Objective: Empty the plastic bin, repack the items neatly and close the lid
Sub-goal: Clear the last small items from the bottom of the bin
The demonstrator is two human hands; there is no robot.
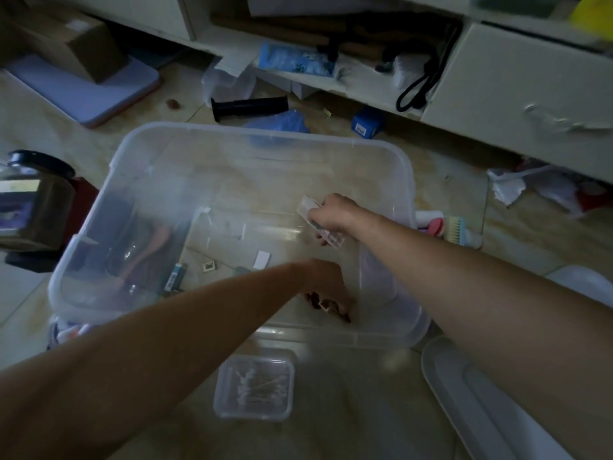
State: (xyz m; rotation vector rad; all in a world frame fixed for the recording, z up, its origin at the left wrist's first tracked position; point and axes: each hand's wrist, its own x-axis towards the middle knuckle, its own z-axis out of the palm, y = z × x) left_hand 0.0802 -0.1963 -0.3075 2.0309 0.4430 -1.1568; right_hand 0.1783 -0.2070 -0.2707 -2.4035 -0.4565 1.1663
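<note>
The plastic bin [139, 180] sat on the floor, nearly emptied. The right hand [331, 212] gripped a small clear box [318, 220] inside it, probably to lift it out, while the left hand [326, 287] closed on small dark bits [326, 307] at the bottom.

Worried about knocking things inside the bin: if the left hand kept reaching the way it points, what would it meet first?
Probably the bin near-right wall; left hand points there, already on small dark bits. Depth unclear.
</note>
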